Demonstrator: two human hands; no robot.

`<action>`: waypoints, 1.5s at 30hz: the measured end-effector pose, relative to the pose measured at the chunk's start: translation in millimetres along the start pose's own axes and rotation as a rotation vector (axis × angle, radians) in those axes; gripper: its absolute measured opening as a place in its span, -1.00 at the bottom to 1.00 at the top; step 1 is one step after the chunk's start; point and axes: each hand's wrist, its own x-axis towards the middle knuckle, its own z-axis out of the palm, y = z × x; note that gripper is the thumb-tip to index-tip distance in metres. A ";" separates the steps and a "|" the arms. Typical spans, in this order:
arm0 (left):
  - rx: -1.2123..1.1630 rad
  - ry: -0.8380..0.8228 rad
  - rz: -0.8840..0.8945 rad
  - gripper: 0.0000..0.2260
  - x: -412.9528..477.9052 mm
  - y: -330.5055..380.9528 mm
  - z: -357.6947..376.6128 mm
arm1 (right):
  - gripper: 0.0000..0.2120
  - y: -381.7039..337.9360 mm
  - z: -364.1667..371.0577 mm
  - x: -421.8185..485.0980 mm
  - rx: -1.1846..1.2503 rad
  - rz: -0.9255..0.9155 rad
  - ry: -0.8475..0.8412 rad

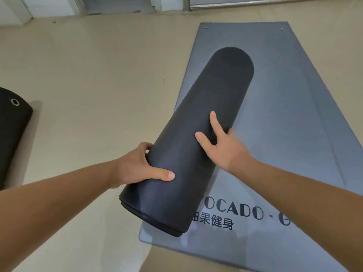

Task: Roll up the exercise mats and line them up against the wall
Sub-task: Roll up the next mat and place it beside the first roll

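Observation:
A black rolled-up exercise mat (198, 118) is in the centre, pointing away from me, above a flat grey mat (294, 114) with printed lettering that lies spread on the floor. My left hand (141, 165) grips the roll near its close end, thumb across the top and fingers curled under. My right hand (222, 142) holds the roll's right side further up, thumb and forefinger spread on top, the other fingers hidden behind it. A second black rolled mat (11, 130) lies at the left edge, with a metal eyelet showing.
Beige floor (98, 75) surrounds the mats. At the far top are a white wall and door frame (49, 6) on the left and a metal rail (255, 4) on the right.

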 end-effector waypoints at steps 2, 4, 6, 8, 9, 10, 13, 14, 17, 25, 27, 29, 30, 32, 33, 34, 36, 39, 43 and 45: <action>-0.034 -0.023 0.012 -0.06 -0.1 -15.5 -14.9 | -0.35 -18.0 21.2 -7.0 0.012 -0.004 -0.033; 0.038 -0.010 0.022 0.05 3.1 -24.1 -29.4 | -0.35 -31.5 28.2 -7.2 -0.011 -0.005 -0.036; 0.188 0.041 0.034 0.22 8.2 -25.5 -47.8 | -0.35 -46.7 28.7 -4.3 -0.095 0.009 -0.028; 0.372 0.066 0.090 0.17 12.4 -18.0 -66.0 | -0.36 -61.7 30.2 -0.4 -0.228 -0.003 -0.009; 0.485 0.076 0.120 0.11 13.0 -12.1 -73.8 | -0.36 -69.2 30.9 1.6 -0.286 -0.010 0.001; 0.593 0.098 0.155 0.04 10.7 -6.2 -79.9 | -0.36 -77.4 32.5 3.4 -0.342 -0.018 0.004; 0.697 0.189 0.315 -0.22 -2.0 -8.3 -88.2 | -0.35 -100.8 42.0 13.4 -0.474 -0.069 0.047; 0.662 0.209 0.361 -0.26 -7.2 -17.1 -85.4 | -0.33 -105.5 48.6 17.6 -0.513 -0.106 0.070; 0.568 0.317 0.382 -0.11 -19.7 -59.9 -69.5 | -0.33 -114.1 82.4 17.9 -0.519 -0.369 0.167; 0.491 0.656 0.553 -0.42 -25.7 -144.2 -72.6 | -0.34 -137.3 120.3 43.4 -0.284 -0.794 0.130; 0.562 0.644 0.638 -0.40 -28.3 -156.6 -70.6 | -0.25 -146.7 125.6 42.3 -0.306 -0.740 0.196; 0.657 0.609 0.644 -0.26 -29.2 -169.4 -74.5 | -0.08 -153.3 126.3 37.0 -0.294 -0.444 0.203; 0.688 0.593 0.633 -0.22 -29.0 -173.5 -77.5 | -0.01 -154.1 126.2 34.3 -0.239 -0.260 0.129; 0.696 0.581 0.634 -0.21 -26.9 -173.8 -81.9 | 0.04 -149.2 128.3 26.8 -0.106 -0.103 -0.016; 0.700 0.582 0.656 -0.23 -25.4 -170.2 -82.3 | 0.03 -144.0 130.6 23.2 -0.061 -0.112 -0.031; 0.724 0.585 0.681 -0.25 -24.2 -165.2 -81.0 | 0.01 -137.5 132.2 20.2 -0.024 -0.132 -0.030; 0.792 0.601 0.726 -0.28 -22.4 -156.7 -74.9 | 0.00 -125.8 132.0 17.3 0.011 -0.156 -0.028; 0.840 0.662 0.745 -0.33 -22.4 -153.0 -63.8 | 0.02 -114.1 124.2 16.9 0.014 -0.173 -0.077; 0.885 0.715 0.737 -0.37 -18.0 -147.4 -51.8 | 0.01 -103.2 120.1 12.4 0.045 -0.225 -0.112; 0.882 0.706 0.694 -0.40 -11.0 -139.2 -45.5 | -0.05 -98.9 124.4 11.3 0.061 -0.281 -0.099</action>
